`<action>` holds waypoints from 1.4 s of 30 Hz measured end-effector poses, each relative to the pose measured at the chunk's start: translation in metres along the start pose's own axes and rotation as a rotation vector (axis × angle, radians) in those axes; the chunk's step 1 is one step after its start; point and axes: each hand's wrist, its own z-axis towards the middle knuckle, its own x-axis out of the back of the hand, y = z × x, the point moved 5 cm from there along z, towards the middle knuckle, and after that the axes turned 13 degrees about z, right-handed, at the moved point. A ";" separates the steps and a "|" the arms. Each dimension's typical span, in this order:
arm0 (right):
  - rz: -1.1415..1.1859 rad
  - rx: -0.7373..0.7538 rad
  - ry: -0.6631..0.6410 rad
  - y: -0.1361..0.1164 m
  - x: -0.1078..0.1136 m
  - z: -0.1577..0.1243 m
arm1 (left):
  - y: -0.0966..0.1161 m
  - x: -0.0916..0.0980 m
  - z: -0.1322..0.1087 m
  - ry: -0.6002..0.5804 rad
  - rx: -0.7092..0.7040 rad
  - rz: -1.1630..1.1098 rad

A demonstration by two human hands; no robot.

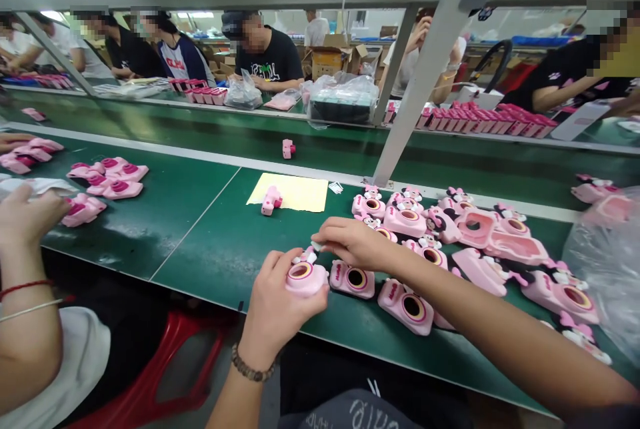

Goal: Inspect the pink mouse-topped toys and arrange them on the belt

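My left hand (274,305) is closed around a pink toy camera shell (306,277) held at the near edge of the green table (220,249). My right hand (350,241) reaches over from the right and pinches a small white piece (316,247) right at the top of that shell. Just beyond lie two more pink camera shells (353,279) with round lens rings, face up. A heap of similar pink shells with bows (450,229) spreads to the right.
A yellow sheet (300,190) with a small pink part (271,201) lies ahead. A co-worker's hand (25,215) works at the left near more pink parts (107,179). A slanted metal post (425,69), a clear plastic bag (607,262) and several people stand beyond.
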 end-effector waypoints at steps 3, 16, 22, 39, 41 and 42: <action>0.029 0.048 -0.005 -0.012 0.002 -0.001 | 0.003 0.003 0.003 0.008 0.013 0.032; -0.237 -0.278 -0.085 -0.005 0.026 -0.006 | 0.016 0.022 0.002 -0.030 0.090 0.018; -0.285 -0.478 -0.091 0.029 0.011 0.004 | 0.032 0.031 0.001 -0.091 0.200 -0.039; 0.448 -0.438 0.657 -0.071 0.059 -0.126 | 0.104 -0.001 0.007 -0.113 -0.102 -0.148; 0.551 -0.453 0.709 -0.071 0.062 -0.129 | 0.120 -0.001 0.004 -0.114 -0.182 -0.133; 0.571 -0.453 0.721 -0.072 0.064 -0.131 | 0.127 0.000 0.003 -0.108 -0.216 -0.120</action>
